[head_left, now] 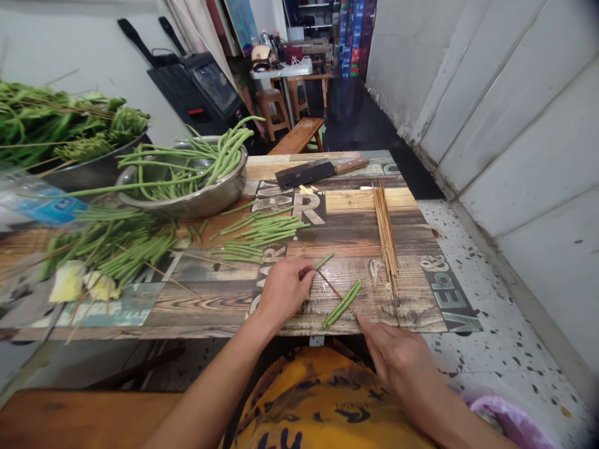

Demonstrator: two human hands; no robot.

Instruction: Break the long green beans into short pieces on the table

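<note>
My right hand [397, 349] grips the near end of a thin bamboo skewer [332, 287]. Cut green bean pieces [342, 304] are threaded on the skewer close to that hand. At the skewer's far end, my left hand [289, 284] pinches another cut green bean piece [324, 260], its tip sticking out past the fingers. Whether the skewer's point has entered that piece I cannot tell. Loose cut green beans [264, 229] lie just beyond my left hand. To the right is a bundle of bare bamboo skewers [384, 231].
A cleaver [321, 171] lies at the table's back. A steel bowl [187, 204] holds long beans; behind it stands a basin [79, 174] of skewered greens. Finished bean skewers [135, 252] are piled at left, by a plastic bottle [42, 202]. A purple-lined bin [510, 421] is at lower right.
</note>
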